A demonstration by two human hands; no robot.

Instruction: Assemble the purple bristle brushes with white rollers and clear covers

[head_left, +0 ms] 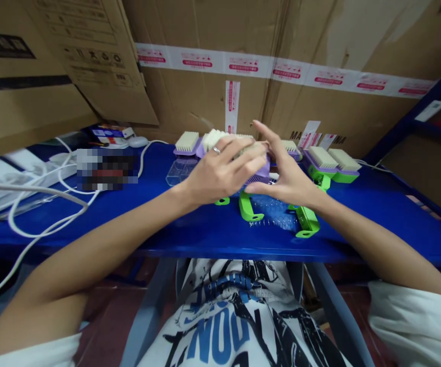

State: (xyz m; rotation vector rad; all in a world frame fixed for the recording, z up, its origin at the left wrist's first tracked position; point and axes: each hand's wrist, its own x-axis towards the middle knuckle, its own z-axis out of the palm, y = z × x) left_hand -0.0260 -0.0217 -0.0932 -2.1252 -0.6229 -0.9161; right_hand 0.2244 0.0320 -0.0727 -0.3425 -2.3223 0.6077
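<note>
Purple brush [261, 171], partly covered by fingers, is between a person's two bare hands over the middle of a blue bench [147, 216]; whether it touches anything beneath cannot be told. The left hand [222, 171], wearing a ring, curls its fingers over the brush and grips it, its thumb out of sight. The right hand [287, 171] is at the brush's right end with thumb and forefinger spread wide — whether it touches the brush is unclear.

Toward the front edge, below the hands, lie bright green brackets [308, 223] around some clear, bumpy material [276, 211]. Along the back edge are more bristled pieces: a purple-based one [187, 142] left of the hands, and a green-based one [345, 165] to the right. White cables [64, 224] loop across the bench's left end — cardboard [205, 25] stands behind the back edge.
</note>
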